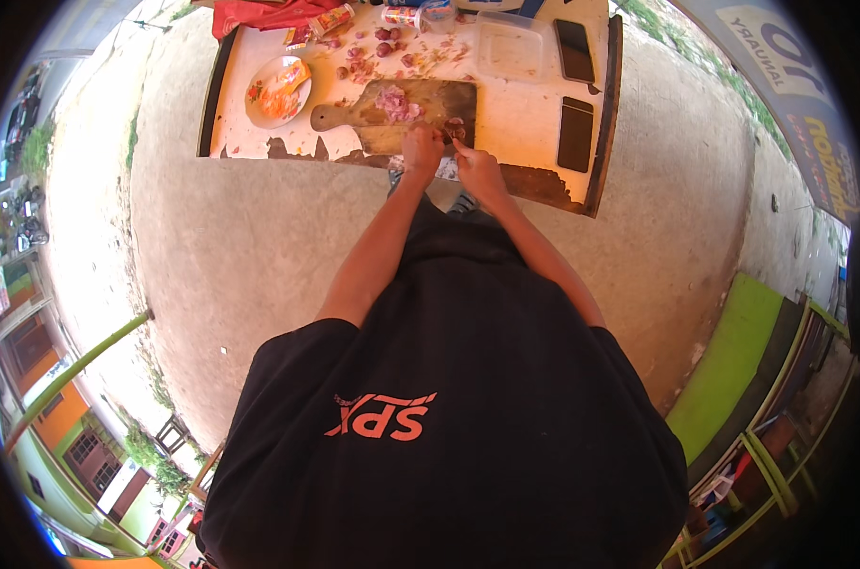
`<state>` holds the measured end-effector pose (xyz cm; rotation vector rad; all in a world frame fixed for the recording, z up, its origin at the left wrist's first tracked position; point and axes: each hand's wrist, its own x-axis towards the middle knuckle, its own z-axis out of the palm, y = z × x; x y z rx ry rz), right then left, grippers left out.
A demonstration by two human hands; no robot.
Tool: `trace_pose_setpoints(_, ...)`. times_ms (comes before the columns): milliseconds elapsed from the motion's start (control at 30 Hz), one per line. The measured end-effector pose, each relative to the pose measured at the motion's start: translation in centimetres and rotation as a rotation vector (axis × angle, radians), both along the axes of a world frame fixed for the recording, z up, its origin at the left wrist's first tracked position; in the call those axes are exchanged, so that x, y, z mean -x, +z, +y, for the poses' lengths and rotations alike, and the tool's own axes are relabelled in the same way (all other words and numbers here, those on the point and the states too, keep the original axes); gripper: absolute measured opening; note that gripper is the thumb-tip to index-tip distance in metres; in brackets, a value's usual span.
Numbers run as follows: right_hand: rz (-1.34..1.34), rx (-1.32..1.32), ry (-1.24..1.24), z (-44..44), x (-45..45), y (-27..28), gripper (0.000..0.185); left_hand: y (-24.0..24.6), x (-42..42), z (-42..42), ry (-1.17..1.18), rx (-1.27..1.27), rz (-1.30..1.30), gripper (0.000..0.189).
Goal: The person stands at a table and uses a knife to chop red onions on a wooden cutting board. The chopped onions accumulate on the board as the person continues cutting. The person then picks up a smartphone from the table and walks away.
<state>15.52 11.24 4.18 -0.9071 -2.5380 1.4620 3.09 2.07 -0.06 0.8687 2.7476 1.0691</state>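
A wooden cutting board with a handle lies near the front edge of the table. Chopped shallots form a small heap on it. My left hand is at the board's near side, fingers bent down; what lies under the fingertips is hidden. Close to its right, my right hand is closed around what appears to be a small knife, mostly hidden, its dark blade near the board's right part. Small shallot pieces lie beside the blade. Left of the board, a floral plate holds chopped orange-red pieces and a yellow-orange item.
Whole shallots and peelings are scattered behind the board. A clear plastic container stands at the back right, with two phones, one nearer, by the right edge. Jars and a red bag are at the back. The table's front edge is chipped.
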Motion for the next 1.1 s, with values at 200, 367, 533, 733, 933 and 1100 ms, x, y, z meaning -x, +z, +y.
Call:
trace_pose_setpoints(200, -0.049, 0.021, 0.035, -0.2, -0.3, 0.0, 0.032, 0.3, -0.8, 0.2, 0.051, 0.017, 0.082, 0.009)
trace_pose_setpoints(367, -0.009, 0.038, 0.040, -0.2, 0.4, -0.2, 0.032, 0.5, -0.7, 0.3, 0.069, 0.056, 0.078, 0.008)
trace_pose_setpoints(533, 0.138, -0.035, -0.051, 0.9, -0.5, -0.5, 0.033, 0.7, 0.1, -0.8, 0.071, 0.102, 0.130, 0.010)
trace_pose_setpoints(733, 0.035, -0.066, 0.021, 0.9, 0.1, -1.1, 0.034, 1.8, 0.5, -1.0, 0.053, 0.004, 0.167, 0.013)
trace_pose_setpoints(933, 0.059, -0.041, -0.118, 0.8, -0.1, -0.7, 0.038, 2.4, 1.0, -2.9, 0.146, -0.061, 0.013, 0.021)
trace_pose_setpoints(1100, -0.050, 0.027, 0.038, -1.4, 0.2, -0.5, 0.042, 2.2, 1.6, -4.4, 0.245, -0.075, -0.107, 0.021)
